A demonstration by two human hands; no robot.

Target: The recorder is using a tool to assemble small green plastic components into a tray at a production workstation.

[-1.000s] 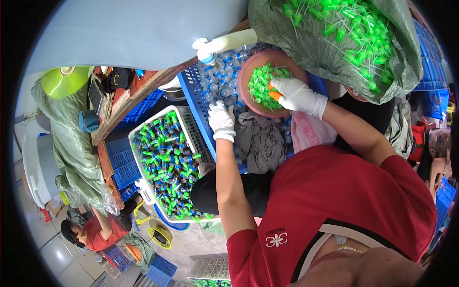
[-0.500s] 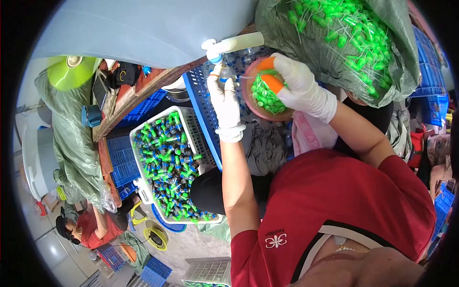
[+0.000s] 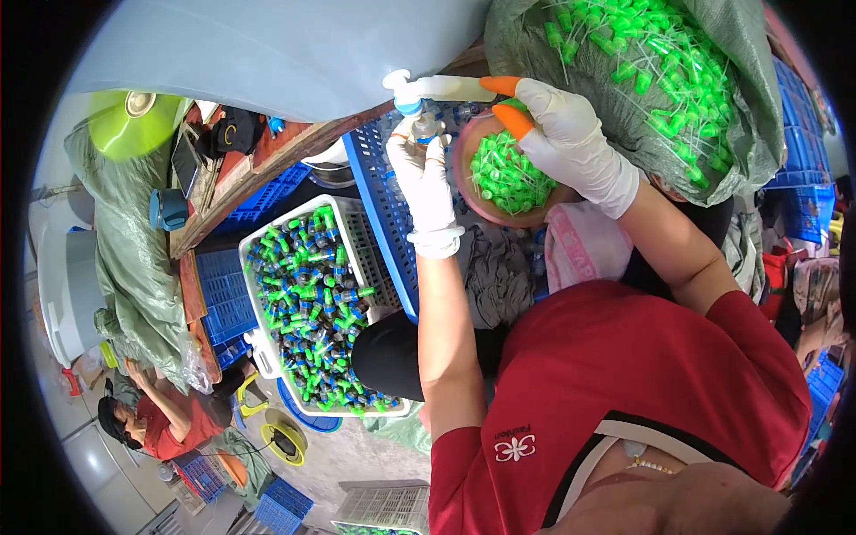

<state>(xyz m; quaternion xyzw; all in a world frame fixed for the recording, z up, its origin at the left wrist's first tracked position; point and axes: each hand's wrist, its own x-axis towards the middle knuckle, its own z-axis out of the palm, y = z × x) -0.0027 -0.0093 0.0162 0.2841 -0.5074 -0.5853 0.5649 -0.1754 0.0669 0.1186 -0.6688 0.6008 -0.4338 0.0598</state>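
My left hand [image 3: 423, 183], in a white glove, grips a small clear bottle [image 3: 428, 129] upright between its fingertips, just below a white tap [image 3: 407, 96] on a big grey tank. My right hand [image 3: 571, 134] wears a white glove with orange finger covers. A green cap [image 3: 520, 107] shows between its fingers, mostly hidden by them. The orange forefinger tip meets the end of the tap's pale lever [image 3: 450, 87]. Under the right hand is a pinkish bowl [image 3: 465, 198] of green caps with thin tubes. Clear bottles lie in a blue basket [image 3: 379, 223] below the tap.
A white crate [image 3: 262, 343] full of green-capped bottles stands left of my left forearm. A grey-green sack [image 3: 744, 98] of green caps lies at upper right. The grey tank [image 3: 267, 53] fills the top. At far left sits another person [image 3: 178, 423] in red.
My right hand has drawn its green cap back from the bottle, and its forefinger has come to the lever. The lever's outer end has swung slightly toward me.
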